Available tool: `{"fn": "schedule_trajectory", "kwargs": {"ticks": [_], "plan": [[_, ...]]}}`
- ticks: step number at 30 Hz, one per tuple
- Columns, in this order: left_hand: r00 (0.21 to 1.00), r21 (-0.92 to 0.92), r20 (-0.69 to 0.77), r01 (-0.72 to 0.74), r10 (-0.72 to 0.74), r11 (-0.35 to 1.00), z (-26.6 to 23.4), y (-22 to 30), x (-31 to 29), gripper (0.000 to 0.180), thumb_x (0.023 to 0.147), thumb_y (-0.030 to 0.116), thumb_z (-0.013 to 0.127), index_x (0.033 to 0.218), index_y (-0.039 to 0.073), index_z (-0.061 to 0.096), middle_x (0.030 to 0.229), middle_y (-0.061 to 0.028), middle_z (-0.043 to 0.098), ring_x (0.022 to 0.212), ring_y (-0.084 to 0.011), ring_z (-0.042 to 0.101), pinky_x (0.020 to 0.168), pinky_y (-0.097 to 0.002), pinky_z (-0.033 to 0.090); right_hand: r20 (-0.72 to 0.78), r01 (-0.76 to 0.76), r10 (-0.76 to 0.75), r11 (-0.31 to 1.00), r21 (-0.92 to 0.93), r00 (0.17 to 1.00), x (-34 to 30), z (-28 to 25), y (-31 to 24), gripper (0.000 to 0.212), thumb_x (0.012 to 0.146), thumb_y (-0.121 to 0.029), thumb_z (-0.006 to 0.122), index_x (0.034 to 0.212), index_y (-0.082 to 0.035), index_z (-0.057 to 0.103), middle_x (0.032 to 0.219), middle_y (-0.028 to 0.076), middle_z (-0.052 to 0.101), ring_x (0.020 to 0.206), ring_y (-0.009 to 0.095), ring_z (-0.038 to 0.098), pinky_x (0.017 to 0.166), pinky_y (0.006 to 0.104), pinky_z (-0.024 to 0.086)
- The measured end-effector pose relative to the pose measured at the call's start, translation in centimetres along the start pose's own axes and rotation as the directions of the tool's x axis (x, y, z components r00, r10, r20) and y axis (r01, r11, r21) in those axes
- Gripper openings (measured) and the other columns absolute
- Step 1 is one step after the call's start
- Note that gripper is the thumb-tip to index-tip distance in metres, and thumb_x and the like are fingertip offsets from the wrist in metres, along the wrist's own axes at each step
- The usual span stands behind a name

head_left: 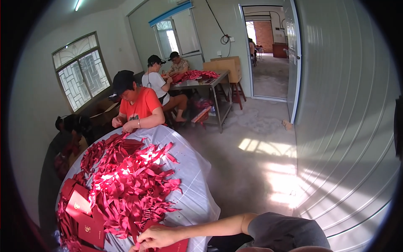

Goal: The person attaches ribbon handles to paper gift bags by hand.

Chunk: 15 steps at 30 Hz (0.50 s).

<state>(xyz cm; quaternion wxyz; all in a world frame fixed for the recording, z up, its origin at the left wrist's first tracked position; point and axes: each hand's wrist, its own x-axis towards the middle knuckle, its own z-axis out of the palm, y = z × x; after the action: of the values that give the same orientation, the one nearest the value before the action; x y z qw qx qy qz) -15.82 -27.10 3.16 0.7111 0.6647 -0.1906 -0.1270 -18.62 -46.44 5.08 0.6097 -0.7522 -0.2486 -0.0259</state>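
My right hand (158,236) reaches in at the table's near edge, its fingers pinched together on a red ribbon (137,240). Under that hand lies a dark red card (178,247), partly cut off by the lower edge. My left hand cannot be made out. Just beyond my right hand a big heap of red ribbons (130,185) covers the middle of the table. To the left of it, several red folders (91,229) with small gold emblems overlap one another, and one of them (79,202) catches bright light.
A white cloth covers the round table (191,168). Across it, a person in a red shirt (140,105) handles ribbon. Two people sit at a metal table (201,80) with more ribbons. Another person bends at far left. An open door (292,63) stands beyond the concrete floor.
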Motion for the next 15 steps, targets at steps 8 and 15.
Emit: {"fn": "schedule_trajectory", "kwargs": {"ticks": [8,15], "plan": [[0.914,0.346,0.232,-0.397,0.333,0.850,1.3,1.4,-0.8,0.018,0.088,0.003,0.060,0.105,-0.002,0.062,0.097,-0.0145,0.062,0.091,-0.0194,0.058,0.080,-0.0317,0.047,-0.230,0.046,0.008,0.973,0.225,0.973,1.7,-0.1,-3.5,0.022,0.085,-0.017,0.064,0.075,0.003,0.061,0.062,0.004,0.059,0.059,0.008,0.053,0.056,0.0295,0.043],[0.981,0.100,0.030,-0.195,0.192,0.976,1.2,2.0,-1.8,0.019,0.082,-0.006,0.064,0.096,0.006,0.063,0.088,-0.0076,0.065,0.077,-0.0135,0.059,0.071,-0.0242,0.048,-0.474,0.189,0.090,0.840,0.508,0.876,2.3,-2.6,-4.2,0.024,0.088,-0.031,0.065,0.086,-0.007,0.064,0.061,-0.008,0.049,0.051,0.000,0.041,0.042,0.0187,0.032]]}}
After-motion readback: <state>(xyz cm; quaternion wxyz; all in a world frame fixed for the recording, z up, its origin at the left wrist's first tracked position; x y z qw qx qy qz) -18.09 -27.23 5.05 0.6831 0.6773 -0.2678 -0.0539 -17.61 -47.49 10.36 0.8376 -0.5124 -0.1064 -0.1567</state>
